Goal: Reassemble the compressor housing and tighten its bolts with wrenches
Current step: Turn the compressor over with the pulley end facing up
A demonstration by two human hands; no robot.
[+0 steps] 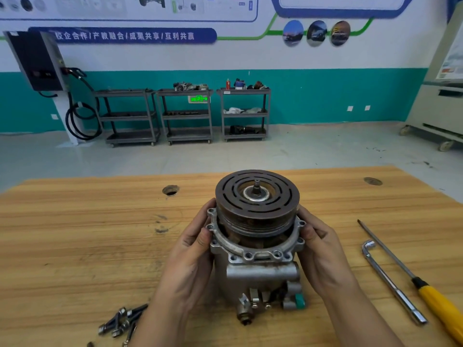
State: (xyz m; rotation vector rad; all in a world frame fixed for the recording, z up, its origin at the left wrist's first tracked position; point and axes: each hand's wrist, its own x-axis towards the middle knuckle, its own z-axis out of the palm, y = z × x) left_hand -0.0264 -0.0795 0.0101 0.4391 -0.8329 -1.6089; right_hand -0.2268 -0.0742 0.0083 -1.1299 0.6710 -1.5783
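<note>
The compressor (pixel 260 274) stands upright on the wooden table (pixel 75 246), silver body below and a rusty slotted pulley (pixel 256 199) with a threaded shaft on top. Its front housing flange (pixel 240 251) with empty bolt holes sits tilted around the pulley's base. My left hand (pixel 193 249) grips the flange's left side, thumb on its rim. My right hand (pixel 320 246) grips the right side the same way. A pile of several long bolts (pixel 120 321) lies at the front left. An L-shaped socket wrench (pixel 390 281) lies to the right.
A yellow-handled screwdriver (pixel 431 294) lies beside the wrench near the table's right edge. Two round holes (pixel 170 190) (pixel 372 181) mark the tabletop at the back. Beyond the table stand three grey carts (pixel 185 113) against a teal wall.
</note>
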